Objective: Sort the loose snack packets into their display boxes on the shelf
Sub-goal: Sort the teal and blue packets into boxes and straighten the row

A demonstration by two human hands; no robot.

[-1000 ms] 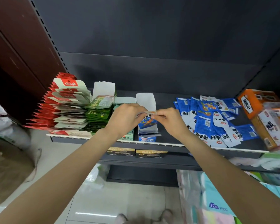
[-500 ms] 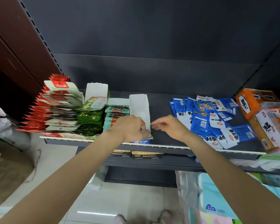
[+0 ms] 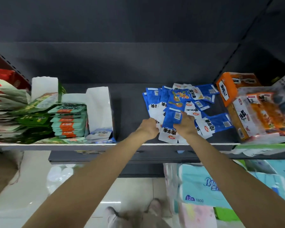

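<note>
A heap of loose blue and white snack packets (image 3: 184, 102) lies on the dark shelf (image 3: 128, 112), right of centre. My left hand (image 3: 149, 127) and my right hand (image 3: 185, 124) both reach into the heap's near edge and grip a blue and white packet (image 3: 170, 124) between them. A white display box (image 3: 99, 111) with its flap raised stands left of centre, holding blue packets at its front. Teal packets (image 3: 67, 120), green packets (image 3: 34, 116) and red and white packets (image 3: 3, 109) are stacked further left.
An orange display box (image 3: 227, 86) and a box of orange packets (image 3: 253, 116) stand at the shelf's right end. The shelf's white front rail (image 3: 72, 144) runs across. Below it sit tissue packs (image 3: 202, 185) at right and a pale tiled floor.
Both hands left the white display box and moved right to the loose blue heap, where they now grip a packet. The view has shifted right and closer to the shelf.
</note>
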